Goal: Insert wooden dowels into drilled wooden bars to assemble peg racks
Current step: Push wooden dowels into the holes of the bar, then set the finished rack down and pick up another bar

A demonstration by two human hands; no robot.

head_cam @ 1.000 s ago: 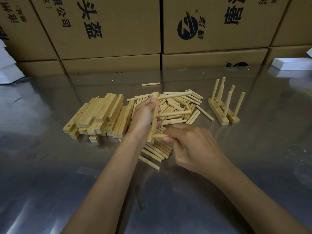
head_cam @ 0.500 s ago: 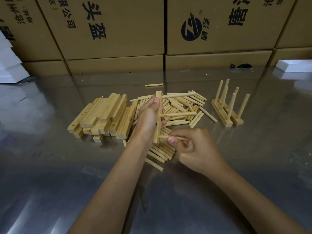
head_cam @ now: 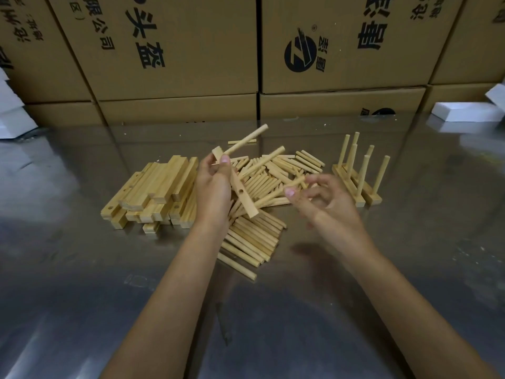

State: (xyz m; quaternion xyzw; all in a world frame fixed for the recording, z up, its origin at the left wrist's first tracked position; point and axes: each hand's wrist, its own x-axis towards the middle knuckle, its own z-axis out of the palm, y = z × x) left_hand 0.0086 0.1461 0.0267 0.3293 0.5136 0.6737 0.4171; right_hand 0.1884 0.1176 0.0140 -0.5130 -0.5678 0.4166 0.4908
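From the head view, the left hand (head_cam: pixel 213 190) grips a drilled bar (head_cam: pixel 240 191) above the worktop (head_cam: pixel 82 283), with the fingers curled round its upper part. Two dowels are already seated in this bar — the far dowel (head_cam: pixel 247 139) near its top end and the middle dowel (head_cam: pixel 262 161) lower down — and one empty hole (head_cam: pixel 241 191) shows near the low end. So the step in hand seems to be the filling of the last hole. The right hand (head_cam: pixel 319 201) is just right of the bar, its fingers loosely curled; it seems to pinch a loose dowel (head_cam: pixel 296 181) between thumb and fingers, but blur makes this not certain.

The next move, I judge, calls for bringing a dowel tip square to the empty hole and pushing it straight in while the left hand keeps the bar steady.

The dowel pile (head_cam: pixel 259 209) lies under and behind the hands, the bar stack (head_cam: pixel 153 192) to its left, and the finished racks (head_cam: pixel 358 176) stand to the right. As for containers — closed cardboard boxes (head_cam: pixel 177 50) stand along the far edge; what is in them cannot be seen.
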